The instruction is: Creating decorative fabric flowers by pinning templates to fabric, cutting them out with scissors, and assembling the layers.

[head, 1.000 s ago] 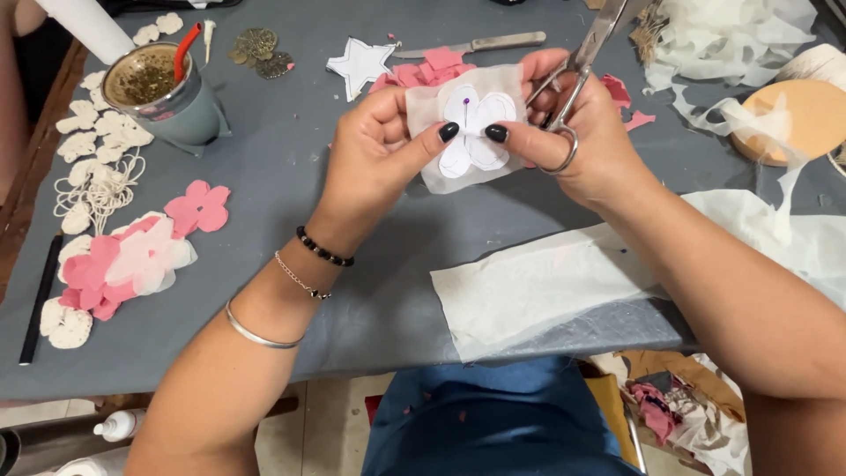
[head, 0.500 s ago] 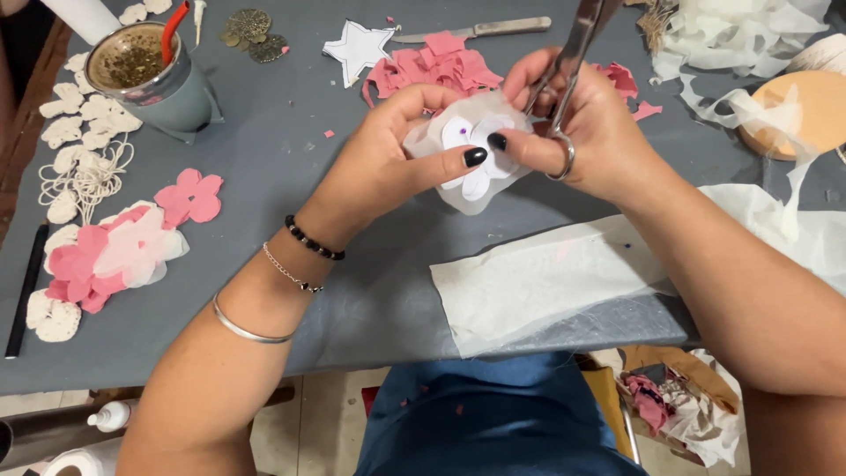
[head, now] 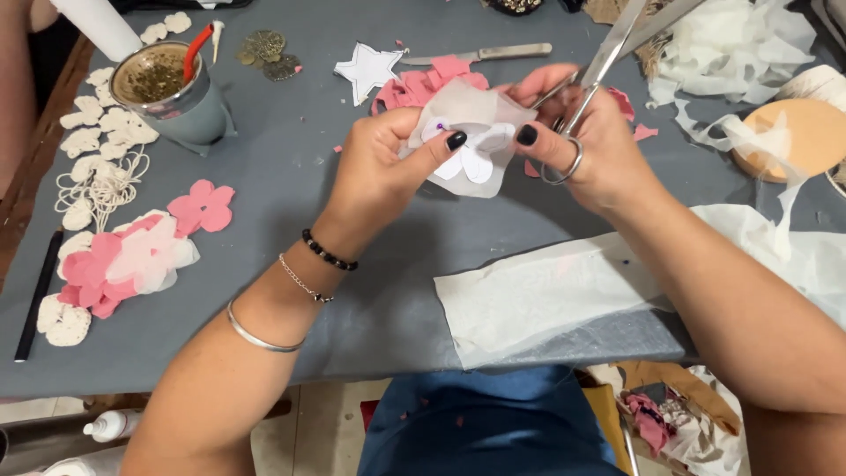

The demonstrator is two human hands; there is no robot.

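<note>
My left hand (head: 383, 163) pinches a piece of sheer white fabric (head: 471, 145) with a white flower-shaped paper pattern on it, held above the grey table (head: 352, 256). My right hand (head: 586, 145) also grips the fabric's right edge with its thumb while holding silver scissors (head: 608, 57), fingers through the loops and blades pointing up and away. A pile of pink cut flower pieces (head: 423, 84) lies just behind the fabric.
A white fabric sheet (head: 546, 295) lies near the table's front edge. A metal cup (head: 172, 92) with a red straw stands at back left. Pink and white flowers (head: 132, 256) and cream lace pieces (head: 84, 141) line the left. A knife (head: 480, 55), white star (head: 366, 69), fabric scraps (head: 740, 53) sit behind.
Both hands have shifted slightly with the fabric, which is now folded and bunched more tightly between the thumbs. The scissors stay in my right hand.
</note>
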